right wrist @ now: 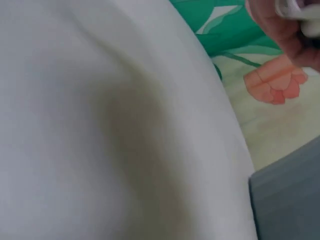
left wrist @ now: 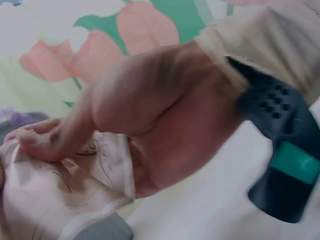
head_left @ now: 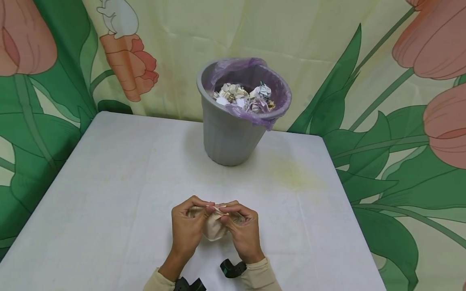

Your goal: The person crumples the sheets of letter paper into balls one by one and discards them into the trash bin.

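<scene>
Near the front of the table, a cream sheet of paper (head_left: pixel 214 229) is held up between both hands. My left hand (head_left: pixel 186 228) pinches its upper edge between thumb and fingers, and my right hand (head_left: pixel 246 232) pinches the same edge just beside it. The two sets of fingertips are close together, and the paper sags below them. Dark pen-like lines show on the paper (left wrist: pixel 40 200) in the left wrist view, beneath the left hand (left wrist: pixel 135 110). At the upper right of the right wrist view, only part of a hand (right wrist: pixel 280 25) is visible.
A grey bin (head_left: pixel 231 139) stands at the back of the white-covered table (head_left: pixel 109 182). Its purple bag liner (head_left: pixel 278 91) folds over the rim, with several crumpled papers (head_left: pixel 236 93) inside. A curtain (head_left: pixel 174 64) printed with tulips hangs behind. Black wrist devices (head_left: pixel 232 268) sit at both cuffs.
</scene>
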The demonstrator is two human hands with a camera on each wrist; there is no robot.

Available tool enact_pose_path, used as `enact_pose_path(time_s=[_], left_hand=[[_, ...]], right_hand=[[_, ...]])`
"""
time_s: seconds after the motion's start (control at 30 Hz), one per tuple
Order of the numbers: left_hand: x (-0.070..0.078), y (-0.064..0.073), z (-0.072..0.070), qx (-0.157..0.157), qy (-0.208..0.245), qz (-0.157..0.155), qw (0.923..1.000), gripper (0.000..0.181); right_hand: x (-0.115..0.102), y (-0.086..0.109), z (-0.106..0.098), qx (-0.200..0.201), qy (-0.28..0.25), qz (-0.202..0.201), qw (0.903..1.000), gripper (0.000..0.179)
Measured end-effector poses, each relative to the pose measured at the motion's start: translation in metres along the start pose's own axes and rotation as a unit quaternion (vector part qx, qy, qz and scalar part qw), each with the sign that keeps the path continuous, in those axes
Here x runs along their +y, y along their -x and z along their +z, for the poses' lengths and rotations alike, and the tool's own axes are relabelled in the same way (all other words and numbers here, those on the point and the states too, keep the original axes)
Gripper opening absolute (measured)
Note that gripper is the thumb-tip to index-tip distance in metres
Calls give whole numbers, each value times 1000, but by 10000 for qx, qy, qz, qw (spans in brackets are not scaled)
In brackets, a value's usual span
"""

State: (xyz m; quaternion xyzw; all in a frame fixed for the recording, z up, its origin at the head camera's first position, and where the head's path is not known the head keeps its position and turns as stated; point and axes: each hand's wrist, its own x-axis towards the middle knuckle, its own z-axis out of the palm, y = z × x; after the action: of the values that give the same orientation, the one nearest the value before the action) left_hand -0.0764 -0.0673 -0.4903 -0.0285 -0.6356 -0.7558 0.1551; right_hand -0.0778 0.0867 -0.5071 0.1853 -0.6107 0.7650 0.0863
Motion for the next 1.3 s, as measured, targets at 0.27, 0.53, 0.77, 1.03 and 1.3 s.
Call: enact_pose_path(time_s=[0.27,0.53,0.77,1.03,1.3], left_hand=[[-1,1,5,198,131,196,9995,11],[0,-1,0,40,41,-45,10000,10],[-4,-5,-14,-1491,960,-1192,9769,17],[-1,-4,-9,-1009,235,-1002,9896,26],[-4,7,8,775,-2338,1707,9540,24]], right_hand=[[0,7,5,859,159,218,9959,31],[-6,5,6,1227,260,828,9886,31],[-6,0,-4,172,-27,179,9997,19],[-5,-3,-8,108,-181,59,9998,19],[-4,-1,0,1245,522,188,9907,22]])
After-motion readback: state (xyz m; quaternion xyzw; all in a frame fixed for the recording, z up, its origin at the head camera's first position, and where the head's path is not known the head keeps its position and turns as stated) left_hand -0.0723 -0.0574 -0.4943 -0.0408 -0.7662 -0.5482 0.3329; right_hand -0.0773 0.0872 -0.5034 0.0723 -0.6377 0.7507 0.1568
